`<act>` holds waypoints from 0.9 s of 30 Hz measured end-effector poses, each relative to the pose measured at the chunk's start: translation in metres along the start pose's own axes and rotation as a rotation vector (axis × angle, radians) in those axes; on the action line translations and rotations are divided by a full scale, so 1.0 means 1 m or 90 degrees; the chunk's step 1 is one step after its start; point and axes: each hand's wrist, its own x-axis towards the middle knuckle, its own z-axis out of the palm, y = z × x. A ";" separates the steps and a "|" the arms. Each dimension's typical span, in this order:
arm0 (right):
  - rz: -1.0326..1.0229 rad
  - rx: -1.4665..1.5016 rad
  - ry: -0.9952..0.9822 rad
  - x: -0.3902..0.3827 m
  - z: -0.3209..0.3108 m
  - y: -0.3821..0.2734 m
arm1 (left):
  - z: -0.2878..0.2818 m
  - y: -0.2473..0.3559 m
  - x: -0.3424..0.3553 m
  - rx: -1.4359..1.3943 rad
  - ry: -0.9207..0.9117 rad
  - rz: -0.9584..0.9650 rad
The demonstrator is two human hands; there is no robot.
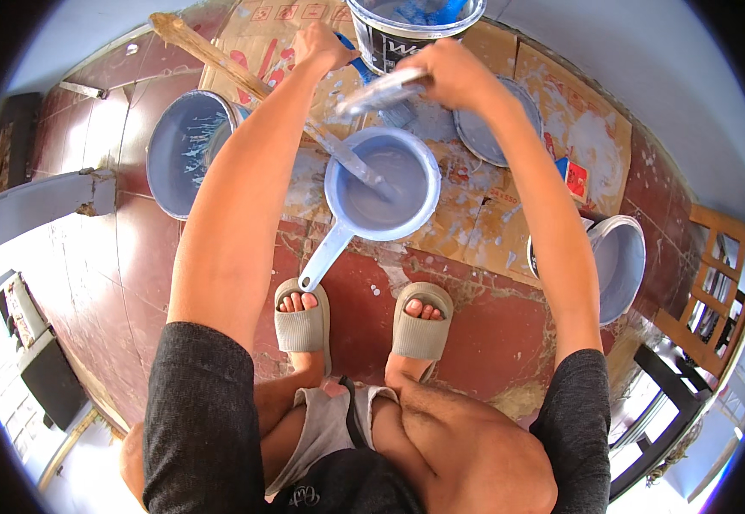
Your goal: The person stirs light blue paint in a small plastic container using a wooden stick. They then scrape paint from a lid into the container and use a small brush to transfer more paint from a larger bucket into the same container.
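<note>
My left hand [325,47], closed, grips the blue handle of a paintbrush [400,112], whose bristles point down over the cardboard. My right hand [451,75] is closed around a pale, flat thing [382,91], blurred by motion, whose kind I cannot make out. It hangs partly in front of the brush. Below both hands stands a light-blue dipper [430,193] holding greyish-lilac liquid, its handle toward my feet. A long wooden stick [209,56] rests with its paint-coated end in that liquid and passes behind my left forearm.
Flattened cardboard [462,218] covers part of the red tiled floor. Around it are a far paint bucket [381,47] with something blue inside, a left bucket [167,154] with drips, a right bucket [634,270], a round lid [484,137] and a small box [574,182].
</note>
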 end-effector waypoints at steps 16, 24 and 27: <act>-0.013 0.023 0.023 -0.016 -0.006 0.021 | -0.002 0.015 -0.012 -0.015 0.047 -0.025; -0.027 -0.127 0.026 -0.015 0.008 -0.008 | -0.005 0.013 -0.017 0.005 0.052 -0.012; -0.009 -0.097 -0.027 -0.012 0.000 -0.008 | -0.009 0.023 -0.029 -0.026 0.044 -0.016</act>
